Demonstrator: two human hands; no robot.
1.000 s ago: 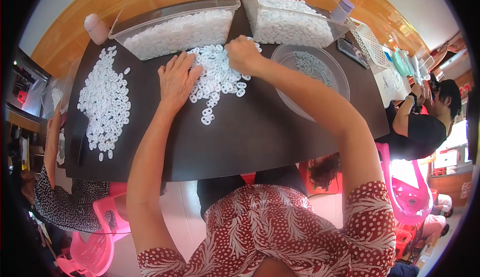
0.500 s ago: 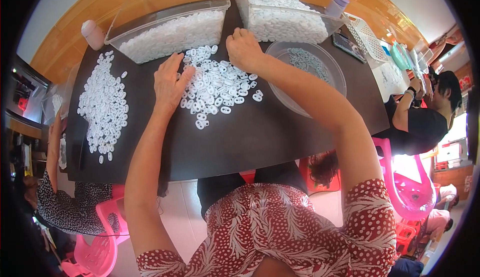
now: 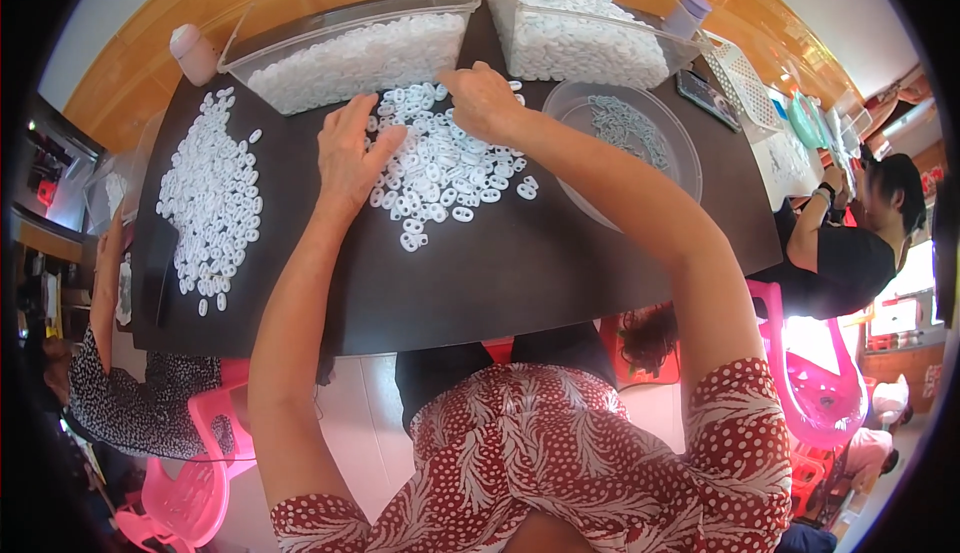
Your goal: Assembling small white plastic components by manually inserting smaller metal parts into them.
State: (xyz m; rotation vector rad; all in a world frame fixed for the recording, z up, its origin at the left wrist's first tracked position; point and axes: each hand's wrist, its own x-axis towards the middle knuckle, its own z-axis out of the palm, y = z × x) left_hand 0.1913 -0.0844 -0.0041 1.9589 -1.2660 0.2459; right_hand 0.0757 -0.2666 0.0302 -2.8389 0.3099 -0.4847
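Rings (image 3: 445, 168) lie in a loose white heap on the dark surface (image 3: 520, 273), toward its far edge, and both my hands are on that heap. My left hand (image 3: 350, 153) lies flat on the heap's left side, fingers spread and open, clamped on nothing. My right hand (image 3: 482, 101) rests on the heap's far right part, fingers curled down onto the rings; I cannot tell whether that grip has closed on any of them.

Just past the heap, along the far edge, stand two clear bins: the left bin (image 3: 340, 33) and the right bin (image 3: 580, 28), both filled with white pieces. A clear round bowl (image 3: 650, 168) sits just right of my right forearm, with a few pale pieces in it. A second spread of rings (image 3: 210, 198) covers the left end of the surface, well apart from my hands. A small pink-capped bottle (image 3: 193, 53) stands at the far left corner. A person in black (image 3: 840, 253) sits at the right edge.
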